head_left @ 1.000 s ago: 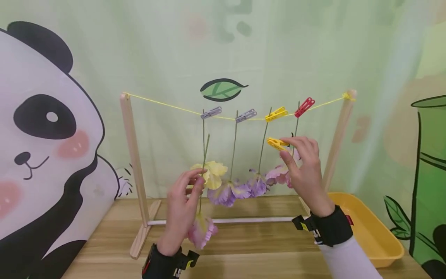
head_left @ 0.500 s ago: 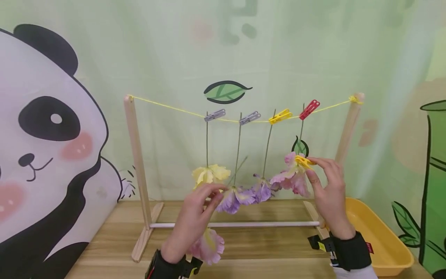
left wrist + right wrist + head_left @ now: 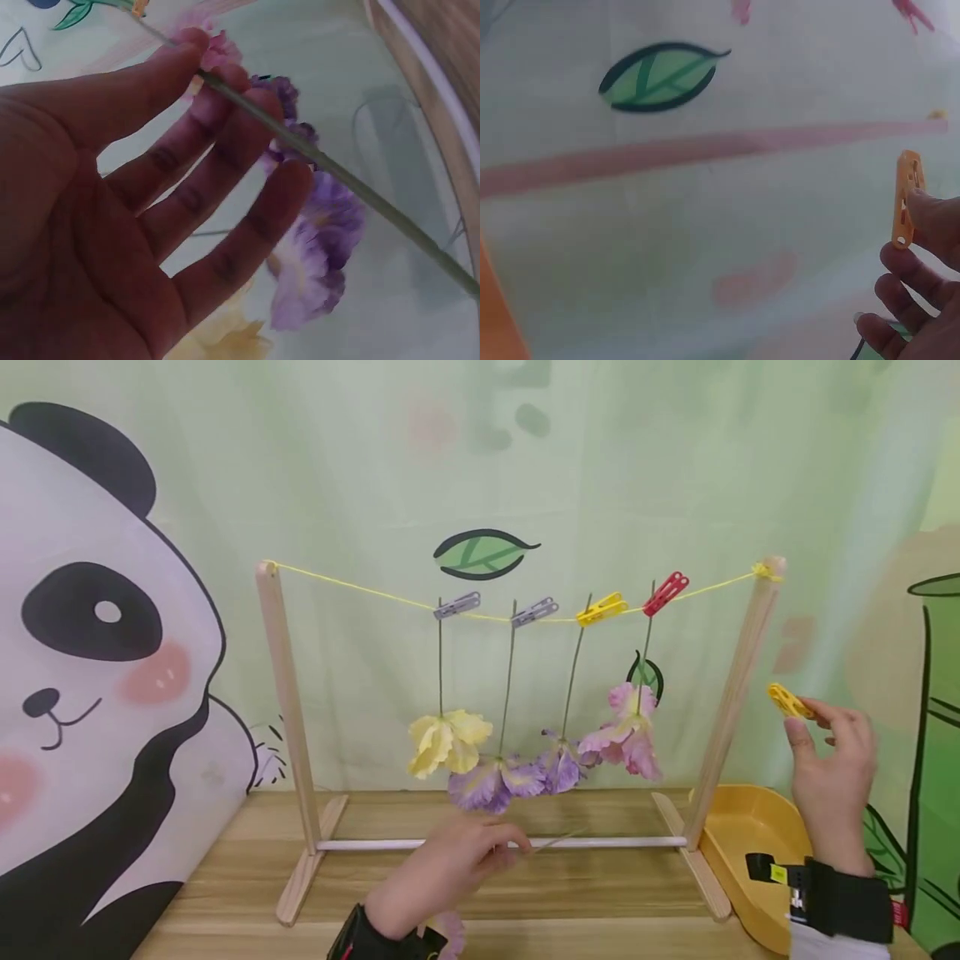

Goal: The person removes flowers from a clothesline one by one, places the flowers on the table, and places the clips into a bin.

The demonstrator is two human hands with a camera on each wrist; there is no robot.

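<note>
Pinching flower stem [image 3: 390, 212] in left hand [image 3: 465, 856], yellow peg [image 3: 787, 700] in right hand [image 3: 834, 777], toward right edge of worktop [image 3: 585, 935]. Apparently at pre-hanging step; likely requires lifting stem to line [image 3: 345, 583].

Head view forward, down; left wrist nearer; purple flower [image 3: 491, 785] shared

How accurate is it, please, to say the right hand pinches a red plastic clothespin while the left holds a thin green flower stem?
Red is wrong: the head view shows the right hand pinching a yellow plastic clothespin. The left hand holds a thin green flower stem.
</note>
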